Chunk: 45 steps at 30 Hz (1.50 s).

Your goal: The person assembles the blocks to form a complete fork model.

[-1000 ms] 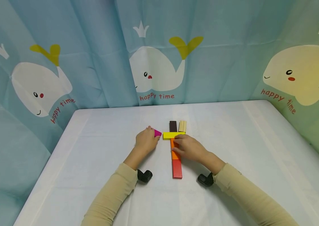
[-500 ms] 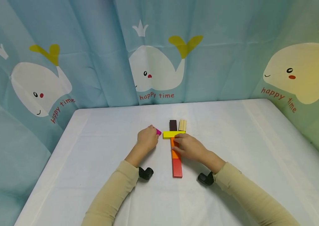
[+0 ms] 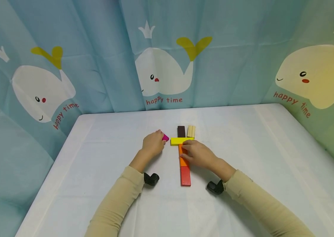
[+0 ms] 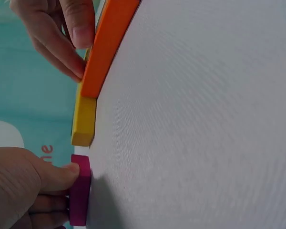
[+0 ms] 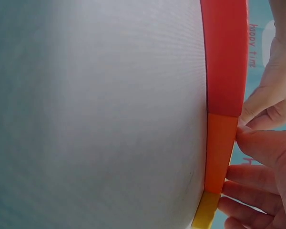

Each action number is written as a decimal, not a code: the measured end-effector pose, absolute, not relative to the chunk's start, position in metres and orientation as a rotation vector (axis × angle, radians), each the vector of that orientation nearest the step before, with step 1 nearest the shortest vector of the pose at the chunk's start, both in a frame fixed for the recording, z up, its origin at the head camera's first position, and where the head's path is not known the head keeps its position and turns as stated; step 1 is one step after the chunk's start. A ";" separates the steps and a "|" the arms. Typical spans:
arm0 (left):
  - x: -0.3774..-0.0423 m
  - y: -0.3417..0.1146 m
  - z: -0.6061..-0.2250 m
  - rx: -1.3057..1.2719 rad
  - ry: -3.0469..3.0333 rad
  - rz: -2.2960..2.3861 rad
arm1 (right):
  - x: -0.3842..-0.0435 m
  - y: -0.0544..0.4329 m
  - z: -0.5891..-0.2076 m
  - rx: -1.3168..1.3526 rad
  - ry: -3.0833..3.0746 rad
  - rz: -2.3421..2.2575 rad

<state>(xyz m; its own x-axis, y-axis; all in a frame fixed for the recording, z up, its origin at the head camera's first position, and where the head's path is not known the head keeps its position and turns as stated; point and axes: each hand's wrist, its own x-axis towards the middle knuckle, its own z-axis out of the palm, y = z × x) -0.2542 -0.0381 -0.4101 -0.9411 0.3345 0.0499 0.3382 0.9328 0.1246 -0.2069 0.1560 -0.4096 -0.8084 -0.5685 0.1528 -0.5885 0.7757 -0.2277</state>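
Left of the yellow block (image 3: 177, 141), my left hand (image 3: 153, 144) pinches a magenta block (image 4: 81, 191), its thumb on one side in the left wrist view. A small gap separates the magenta block from the yellow one. My right hand (image 3: 200, 154) rests its fingertips on the orange block (image 5: 221, 152) and the yellow block, with fingers fairly straight in the right wrist view. The red block (image 3: 185, 176) continues the line from the orange block's near end. The yellow block lies crosswise at the orange block's far end, partly covered by the right hand.
Behind the yellow block stand a dark brown block (image 3: 181, 131) and a cream ridged block (image 3: 191, 131), side by side. White cloth covers the table (image 3: 95, 197). A blue-green curtain (image 3: 101, 75) with whale prints hangs behind its far edge.
My left hand shifts slightly right, then back left, still holding the magenta block, which turns a little. The right hand and the other blocks stay in place.
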 end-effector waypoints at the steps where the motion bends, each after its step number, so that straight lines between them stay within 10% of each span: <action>1: -0.255 -0.039 -0.410 -0.548 -3.061 -0.204 | -0.207 0.156 -0.409 0.944 -2.889 0.406; 45: -0.273 -0.056 -0.413 -0.789 -3.153 -0.403 | -0.206 0.153 -0.407 0.923 -2.913 0.408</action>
